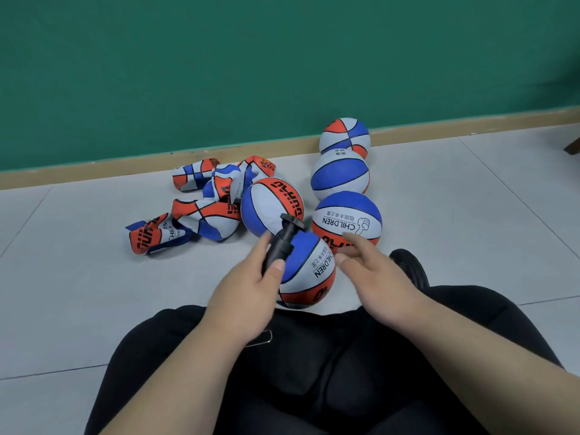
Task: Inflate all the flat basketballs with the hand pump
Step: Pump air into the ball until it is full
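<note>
Left fingers [263, 246] curled round black hand pump [281, 241], right fingers [353, 243] loosely spread beside inflated basketball [309, 271], flat basketballs [194, 215] piled beyond

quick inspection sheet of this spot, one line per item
surface: grey tiled floor
job's things: pump against near ball; four more round balls behind it; flat balls heaped to the left
clutter: black shoe beyond the right hand
grippers: left hand grips the pump; right hand open, fingers straight, at the near ball
cables: nothing seen
surroundings: green wall, wood skirting
</note>
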